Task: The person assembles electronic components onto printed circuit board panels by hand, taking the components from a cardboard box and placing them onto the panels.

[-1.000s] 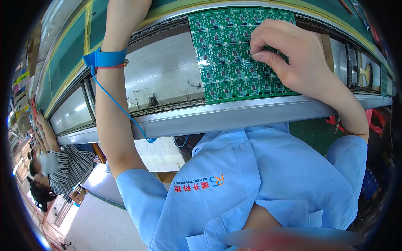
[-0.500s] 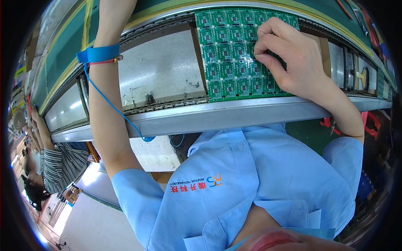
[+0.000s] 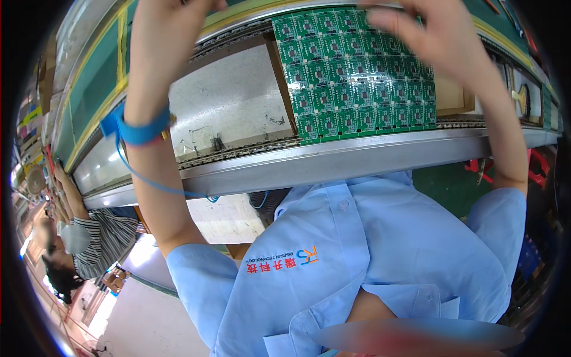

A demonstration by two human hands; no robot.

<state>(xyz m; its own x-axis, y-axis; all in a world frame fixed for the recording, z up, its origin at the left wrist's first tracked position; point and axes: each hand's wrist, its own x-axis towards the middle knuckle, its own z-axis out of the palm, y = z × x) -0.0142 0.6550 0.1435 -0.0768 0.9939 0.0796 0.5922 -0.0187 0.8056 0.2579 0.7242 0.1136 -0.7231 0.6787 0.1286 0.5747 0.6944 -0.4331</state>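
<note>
A green panel of many small circuit boards (image 3: 351,77) lies across the two rails of a conveyor in front of me. Above its far right corner is my right hand (image 3: 437,35), smeared by motion, with the thumb stretched toward the left. I cannot make out whether anything is between its fingers. My left hand (image 3: 172,38) is over the far rail, left of the panel. Its fingers are mostly cut off by the upper edge, so what they hold is hidden. A blue wrist strap (image 3: 143,128) with a thin blue cord is around my left wrist.
The conveyor's near metal rail (image 3: 333,153) runs between me and the panel. A green bench top with yellow tape (image 3: 123,44) lies beyond the far rail. At far left another person in a striped sleeve (image 3: 110,238) reaches to the line. A red stool (image 3: 538,169) stands at right.
My right hand has lifted off the middle of the panel and moved away from me. My left hand has come nearer, further into view. The panel now shows its right part uncovered.
</note>
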